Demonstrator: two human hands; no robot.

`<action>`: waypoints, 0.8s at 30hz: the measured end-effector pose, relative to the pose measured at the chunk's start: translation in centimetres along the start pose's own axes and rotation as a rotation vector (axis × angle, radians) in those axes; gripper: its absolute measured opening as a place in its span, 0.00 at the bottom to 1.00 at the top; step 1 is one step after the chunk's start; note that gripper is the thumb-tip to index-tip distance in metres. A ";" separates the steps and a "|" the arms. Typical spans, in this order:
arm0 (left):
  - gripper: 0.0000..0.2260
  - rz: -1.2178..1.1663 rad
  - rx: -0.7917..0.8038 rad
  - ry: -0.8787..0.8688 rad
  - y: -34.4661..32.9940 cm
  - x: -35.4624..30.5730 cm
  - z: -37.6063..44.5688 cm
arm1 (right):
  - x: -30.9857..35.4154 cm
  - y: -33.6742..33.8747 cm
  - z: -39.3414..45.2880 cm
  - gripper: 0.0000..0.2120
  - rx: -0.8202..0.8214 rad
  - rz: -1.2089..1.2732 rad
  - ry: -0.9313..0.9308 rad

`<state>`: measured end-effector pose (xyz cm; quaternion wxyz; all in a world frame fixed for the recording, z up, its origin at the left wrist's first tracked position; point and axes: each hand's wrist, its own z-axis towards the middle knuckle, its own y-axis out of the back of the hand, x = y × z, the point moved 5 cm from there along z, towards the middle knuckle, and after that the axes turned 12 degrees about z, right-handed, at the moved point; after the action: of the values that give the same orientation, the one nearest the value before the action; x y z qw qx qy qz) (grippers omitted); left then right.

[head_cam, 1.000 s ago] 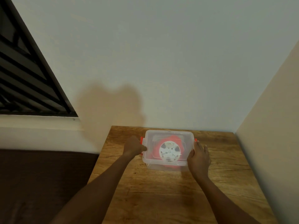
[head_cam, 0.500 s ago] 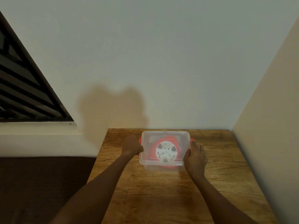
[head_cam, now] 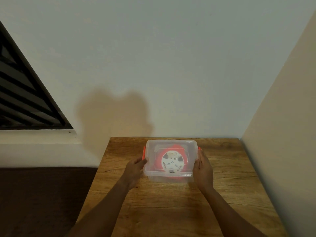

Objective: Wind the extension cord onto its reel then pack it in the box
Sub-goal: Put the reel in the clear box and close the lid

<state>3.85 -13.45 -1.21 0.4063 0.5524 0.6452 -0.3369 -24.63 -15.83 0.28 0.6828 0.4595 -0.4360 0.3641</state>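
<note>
Left hand (head_cam: 135,168) is pressed against the left short side of the clear box (head_cam: 171,177) just below its orange latch (head_cam: 144,152), and right hand (head_cam: 203,170) cups the opposite side, both holding the box with the lid on. Box sits on the wooden table (head_cam: 171,207), near its far edge; the red reel (head_cam: 171,161) lies flat inside, cord apparently wound. Probably moderately heavy, rigid, slick plastic, so gripping under the rim at the short sides looks best.
</note>
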 end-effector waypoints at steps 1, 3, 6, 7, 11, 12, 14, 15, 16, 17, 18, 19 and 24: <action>0.11 -0.007 0.003 -0.014 -0.4 0.3 0.0 | 0.0 -0.1 0.0 0.21 0.004 0.005 -0.011; 0.10 0.012 -0.015 -0.048 -1.0 0.4 0.0 | -0.6 -0.3 0.0 0.21 0.013 0.016 -0.052; 0.10 0.108 -0.051 -0.088 -1.2 -0.1 0.2 | -1.8 -0.5 -0.1 0.22 0.018 0.086 -0.198; 0.10 0.131 -0.061 -0.093 -1.2 -0.3 0.4 | -1.9 -0.6 -0.2 0.22 0.022 0.120 -0.223; 0.12 0.183 -0.085 -0.065 -1.2 -0.9 1.0 | -1.7 0.0 0.3 0.18 0.000 0.265 -0.280; 0.12 0.184 -0.080 -0.065 -1.3 -1.1 1.2 | -1.7 0.4 0.6 0.17 -0.017 0.288 -0.300; 0.11 0.187 -0.067 -0.074 -1.8 -1.9 1.4 | -1.5 1.3 1.2 0.15 -0.056 0.323 -0.336; 0.10 0.194 -0.059 -0.082 -2.4 -2.6 1.6 | -1.4 2.0 1.6 0.15 -0.075 0.339 -0.341; 0.10 0.202 -0.050 -0.093 -3.0 -3.3 1.8 | -1.3 2.7 2.1 0.15 -0.092 0.352 -0.340; 0.10 0.208 -0.035 -0.107 -3.9 -4.2 2.0 | -1.2 3.4 2.6 0.16 -0.105 0.363 -0.337; 0.10 0.217 -0.018 -0.118 -4.8 -5.0 2.2 | -1.1 4.2 3.2 0.17 -0.117 0.376 -0.331; 0.10 0.230 0.004 -0.125 -5.9 -5.8 2.5 | -1.1 5.2 3.9 0.18 -0.130 0.389 -0.323; 0.10 0.282 0.122 -0.118 -11.2 -8.1 3.3 | -0.2 10.3 7.7 0.16 -0.180 0.349 -0.255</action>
<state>-6.24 -21.75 4.40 0.4524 0.6404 0.5146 -0.3469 -35.99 -19.95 4.80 0.5871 0.3566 -0.6222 0.3755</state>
